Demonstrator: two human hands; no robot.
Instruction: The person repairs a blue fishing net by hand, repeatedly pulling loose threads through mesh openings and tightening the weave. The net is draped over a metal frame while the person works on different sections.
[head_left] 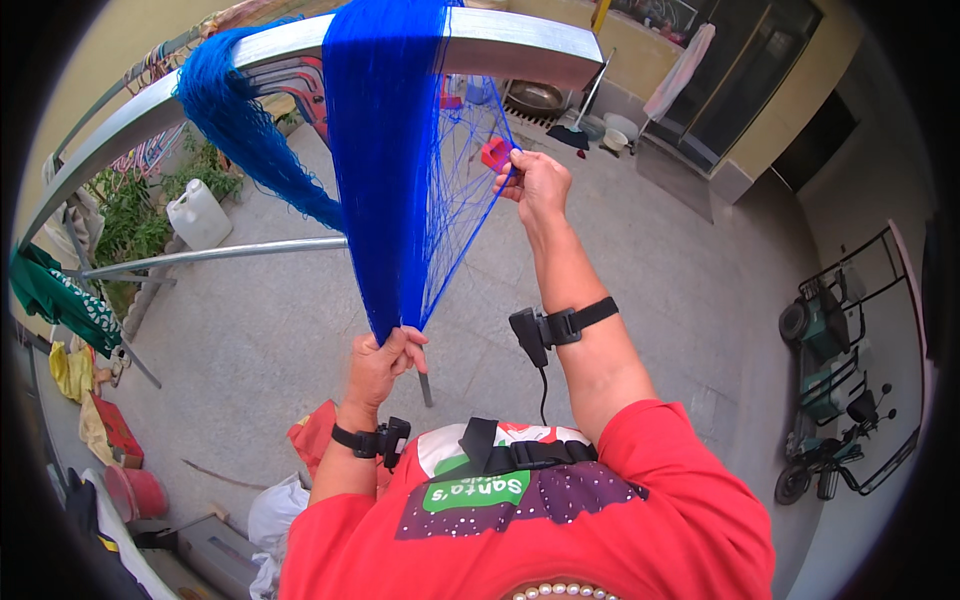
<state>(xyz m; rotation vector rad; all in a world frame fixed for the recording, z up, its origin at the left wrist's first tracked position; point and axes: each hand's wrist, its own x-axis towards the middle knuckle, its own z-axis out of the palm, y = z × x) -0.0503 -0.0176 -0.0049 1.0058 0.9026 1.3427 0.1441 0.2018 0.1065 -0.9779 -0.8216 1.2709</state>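
Observation:
A thick hank of bright blue thread (385, 150) hangs over a square metal beam (525, 40) and narrows to a point low down. My left hand (388, 362) is closed around that lower end. Off to the right, my right hand (535, 185) pinches some strands of the same hank and holds them apart, so a loose web of thread (460, 200) spreads between the two. Close to the right fingertips is a small red object (495, 154), partly hidden, whose kind I cannot make out. A second, lighter blue hank (255, 120) hangs on the beam further left.
Metal frame legs and a crossbar (215, 255) stand ahead on the left. Beyond are a white jug (200, 215) and plants. A red bucket (135, 492) sits lower left. A green three-wheeled cart (830, 380) stands right; a broom (570, 137) and basins lie by the far wall.

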